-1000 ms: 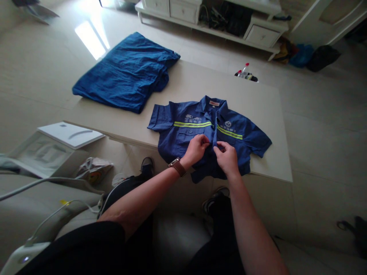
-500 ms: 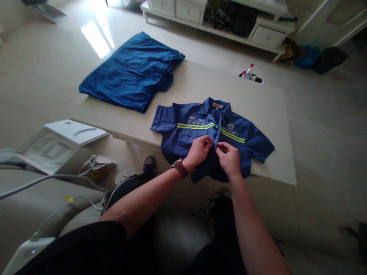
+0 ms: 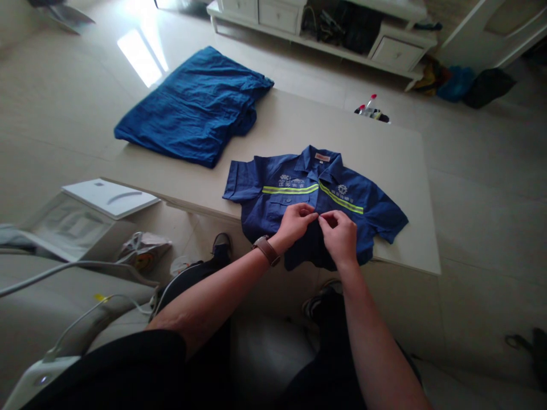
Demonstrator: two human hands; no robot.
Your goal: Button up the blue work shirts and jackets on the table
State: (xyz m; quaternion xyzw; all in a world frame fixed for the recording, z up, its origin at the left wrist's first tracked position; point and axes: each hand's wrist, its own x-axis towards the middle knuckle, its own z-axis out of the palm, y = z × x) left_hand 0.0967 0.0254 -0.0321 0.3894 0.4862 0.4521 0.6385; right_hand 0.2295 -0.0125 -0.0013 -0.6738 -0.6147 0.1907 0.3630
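One table (image 3: pixel 384 154), carrying one blue work shirt (image 3: pixel 273 204) with two yellow reflective stripes (image 3: pixel 289 189) and one folded blue cloth (image 3: pixel 192 108). Two hands, left hand (image 3: pixel 294 225) and right hand (image 3: pixel 341 236); one brown wristwatch (image 3: pixel 265 249). Floor: two red-capped bottles (image 3: pixel 368 108), two dark shoes (image 3: pixel 221 246), one white lidded box (image 3: pixel 106 196), one white cabinet (image 3: pixel 325 50) showing three drawers (image 3: pixel 273 14).

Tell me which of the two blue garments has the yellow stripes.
The short-sleeved shirt pinched by the left hand and right hand. The other garment, folded far left, is plain.
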